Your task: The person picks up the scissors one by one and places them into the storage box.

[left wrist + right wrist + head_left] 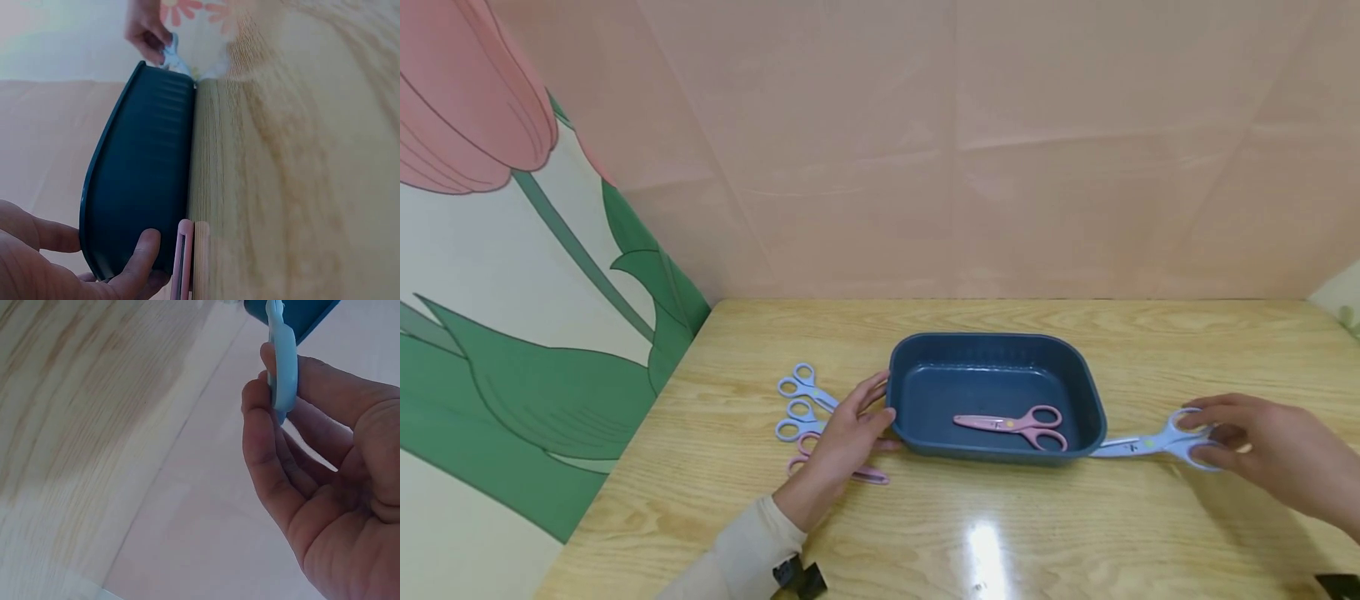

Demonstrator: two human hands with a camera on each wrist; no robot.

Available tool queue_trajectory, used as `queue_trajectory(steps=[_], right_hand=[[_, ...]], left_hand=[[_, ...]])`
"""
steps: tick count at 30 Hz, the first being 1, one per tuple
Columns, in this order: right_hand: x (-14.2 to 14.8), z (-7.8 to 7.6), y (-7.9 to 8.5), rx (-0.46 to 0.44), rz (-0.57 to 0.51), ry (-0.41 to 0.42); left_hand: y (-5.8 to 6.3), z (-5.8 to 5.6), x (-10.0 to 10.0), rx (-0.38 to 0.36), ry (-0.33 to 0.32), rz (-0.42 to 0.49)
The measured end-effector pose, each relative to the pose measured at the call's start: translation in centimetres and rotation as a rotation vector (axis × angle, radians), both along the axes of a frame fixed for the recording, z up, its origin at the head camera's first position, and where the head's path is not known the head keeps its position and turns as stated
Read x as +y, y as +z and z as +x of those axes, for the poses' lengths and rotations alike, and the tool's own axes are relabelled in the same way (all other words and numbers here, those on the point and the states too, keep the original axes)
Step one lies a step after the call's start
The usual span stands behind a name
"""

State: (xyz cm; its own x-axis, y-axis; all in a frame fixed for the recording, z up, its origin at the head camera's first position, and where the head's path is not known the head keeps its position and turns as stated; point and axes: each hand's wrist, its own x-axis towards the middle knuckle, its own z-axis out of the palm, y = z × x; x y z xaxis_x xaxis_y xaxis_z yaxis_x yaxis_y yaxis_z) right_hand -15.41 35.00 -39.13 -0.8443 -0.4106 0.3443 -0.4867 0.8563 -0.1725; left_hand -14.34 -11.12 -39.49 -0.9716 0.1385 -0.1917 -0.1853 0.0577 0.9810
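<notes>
My left hand (850,429) grips the left end of a dark blue rectangular tray (973,340), fingertips and thumb against its wall and rim. Inside the tray lies a pair of pink scissors (1007,423), handles to the right. To the right of the tray, my right hand (1262,442) pinches light blue scissors (1150,444) by their handle loops. Their blades point left, with the tips right at the tray's front right corner. In the right wrist view the blue handle (285,369) sits edge-on between thumb and fingers.
Two pairs of light blue scissors (801,385) and another pink pair (871,475) lie on the wooden table (715,483), left of the tray and partly hidden by the left hand. A pinkish wall (955,167) rises behind the table.
</notes>
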Motion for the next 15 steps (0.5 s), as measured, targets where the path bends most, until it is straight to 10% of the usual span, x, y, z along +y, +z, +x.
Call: queue_trajectory(steps=[15], right_hand=[[-0.5,0.5,1.2,-0.001,-0.101,-0.012]], left_hand=[[0.0,0.0,0.2,0.014,0.008,0.014]])
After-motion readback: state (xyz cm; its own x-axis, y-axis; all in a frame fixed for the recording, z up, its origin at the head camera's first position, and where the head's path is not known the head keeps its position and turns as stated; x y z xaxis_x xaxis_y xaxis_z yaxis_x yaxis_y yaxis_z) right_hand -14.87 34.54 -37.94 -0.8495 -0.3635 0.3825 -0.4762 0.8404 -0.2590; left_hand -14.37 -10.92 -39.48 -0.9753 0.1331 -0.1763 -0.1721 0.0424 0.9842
